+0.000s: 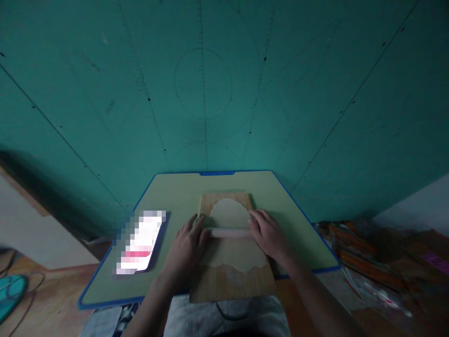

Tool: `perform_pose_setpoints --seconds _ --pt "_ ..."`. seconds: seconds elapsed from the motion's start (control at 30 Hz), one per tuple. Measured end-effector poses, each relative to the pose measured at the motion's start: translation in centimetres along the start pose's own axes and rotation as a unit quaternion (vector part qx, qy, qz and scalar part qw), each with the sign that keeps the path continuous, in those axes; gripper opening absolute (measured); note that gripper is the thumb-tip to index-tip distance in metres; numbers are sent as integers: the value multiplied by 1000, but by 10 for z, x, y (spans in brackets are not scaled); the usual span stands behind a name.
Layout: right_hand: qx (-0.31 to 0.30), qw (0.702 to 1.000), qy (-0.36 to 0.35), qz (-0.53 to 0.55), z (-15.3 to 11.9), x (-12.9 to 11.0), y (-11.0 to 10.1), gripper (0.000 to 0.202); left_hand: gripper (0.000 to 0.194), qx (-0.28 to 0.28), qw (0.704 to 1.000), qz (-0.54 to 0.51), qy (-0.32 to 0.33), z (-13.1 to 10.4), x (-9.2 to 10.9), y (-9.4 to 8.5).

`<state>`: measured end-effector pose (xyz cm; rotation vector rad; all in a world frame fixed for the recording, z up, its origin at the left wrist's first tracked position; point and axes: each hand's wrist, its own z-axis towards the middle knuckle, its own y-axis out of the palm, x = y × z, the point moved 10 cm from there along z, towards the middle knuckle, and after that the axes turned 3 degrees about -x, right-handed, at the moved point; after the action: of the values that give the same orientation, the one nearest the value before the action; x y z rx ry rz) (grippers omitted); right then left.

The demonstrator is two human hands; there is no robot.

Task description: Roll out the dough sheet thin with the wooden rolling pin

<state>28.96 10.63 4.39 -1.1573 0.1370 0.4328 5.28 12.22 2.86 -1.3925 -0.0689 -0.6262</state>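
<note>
A wide, thin sheet of dough with an uneven edge covers much of a wooden board. Across its middle lies a pale rolling pin. My left hand is closed around the pin's left end, and my right hand around its right end. Both palms hide the pin's tips. Dough shows both beyond the pin and on my side of it.
The board rests on a small pale green table with a blue rim, its near end overhanging my lap. A lit, partly blurred screen lies at left. Behind stands a green wall; cluttered boxes and bags sit at right.
</note>
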Motion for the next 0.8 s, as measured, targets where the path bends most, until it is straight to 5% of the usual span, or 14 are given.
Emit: perform_pose_setpoints --seconds 0.4,0.8 --pt "-60 995 76 -38 84 26 16 20 34 10 999 -13 -51 83 -14 -4" --pt "8 990 112 87 80 49 11 26 40 -20 988 33 -152 72 -42 -9"
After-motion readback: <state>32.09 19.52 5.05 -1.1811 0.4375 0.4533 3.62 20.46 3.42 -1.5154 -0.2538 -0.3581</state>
